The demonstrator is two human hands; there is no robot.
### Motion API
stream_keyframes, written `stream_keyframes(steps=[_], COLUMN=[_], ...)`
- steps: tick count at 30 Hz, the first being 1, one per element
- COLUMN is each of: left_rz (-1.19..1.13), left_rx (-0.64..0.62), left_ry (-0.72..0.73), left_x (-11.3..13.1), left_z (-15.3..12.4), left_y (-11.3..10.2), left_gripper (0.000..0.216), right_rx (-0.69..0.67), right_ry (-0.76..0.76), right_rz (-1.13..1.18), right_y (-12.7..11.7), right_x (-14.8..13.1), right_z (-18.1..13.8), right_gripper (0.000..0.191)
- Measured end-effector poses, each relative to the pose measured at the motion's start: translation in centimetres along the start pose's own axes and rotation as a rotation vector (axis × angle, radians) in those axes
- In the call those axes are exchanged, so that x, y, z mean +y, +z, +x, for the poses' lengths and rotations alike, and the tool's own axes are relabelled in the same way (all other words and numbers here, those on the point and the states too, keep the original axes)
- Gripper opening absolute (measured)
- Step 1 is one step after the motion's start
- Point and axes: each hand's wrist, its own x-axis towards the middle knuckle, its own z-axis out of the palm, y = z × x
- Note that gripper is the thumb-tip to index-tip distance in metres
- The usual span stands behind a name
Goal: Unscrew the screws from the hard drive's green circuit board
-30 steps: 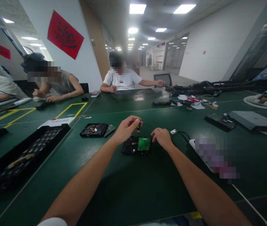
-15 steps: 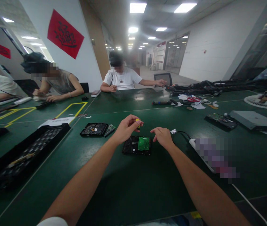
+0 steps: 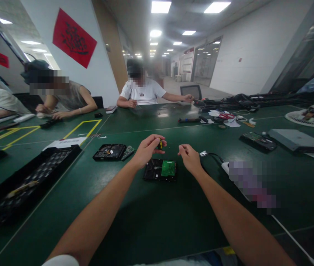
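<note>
A black hard drive (image 3: 154,170) with a green circuit board (image 3: 168,168) on top lies on the green table (image 3: 151,218) just in front of my hands. My left hand (image 3: 146,150) hovers above its far left corner, fingers pinched on a small yellow-and-black tool (image 3: 160,143). Raised to the same height, my right hand (image 3: 189,157) is beside the drive's far right corner with its fingers curled together. What, if anything, they pinch is too small to see.
A second opened drive (image 3: 110,152) lies to the left, beside a long black tray (image 3: 21,181). A cable (image 3: 213,156) and a blurred flat device (image 3: 249,183) lie to the right. Further right are another board (image 3: 258,141) and a grey box (image 3: 297,140). Three people sit across the table.
Both hands have lifted a little off the drive. My right hand rose and its fingers drew together. The left hand's pinch on the yellow tool is unchanged.
</note>
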Motion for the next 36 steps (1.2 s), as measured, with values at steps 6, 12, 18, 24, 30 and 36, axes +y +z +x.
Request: stream_keyframes(steps=[6,12,18,24,30,36], left_rz=[0.154,0.164,0.175,0.117,0.158,0.287], left_rx=[0.092,0.052,0.04,0.014,0.019,0.109], left_ry=[0.054,0.076,0.072,0.052,0.065,0.102], left_x=[-0.3,-0.7,-0.7,-0.4,-0.2,-0.3], left_z=[0.1,0.2,0.2,0.2,0.1,0.1], left_y=[0.1,0.1,0.1,0.1,0.2,0.1], left_gripper=[0.035,0.034,0.033,0.035,0.036,0.036], right_rx=[-0.027,-0.117,-0.147,0.005,0.122,0.144], right_ry=[0.121,0.102,0.109,0.075,-0.026,-0.059], right_rz=[0.007,-0.062,-0.09,0.014,-0.002,-0.048], right_y=[0.1,0.2,-0.6,-0.1,0.9,1.0], right_x=[0.8,0.5,0.5,1.0,2.7,3.8], right_z=[0.2,0.0,0.0,0.2,0.7,0.9], right_gripper=[0.039,0.031,0.033,0.033,0.033,0.037])
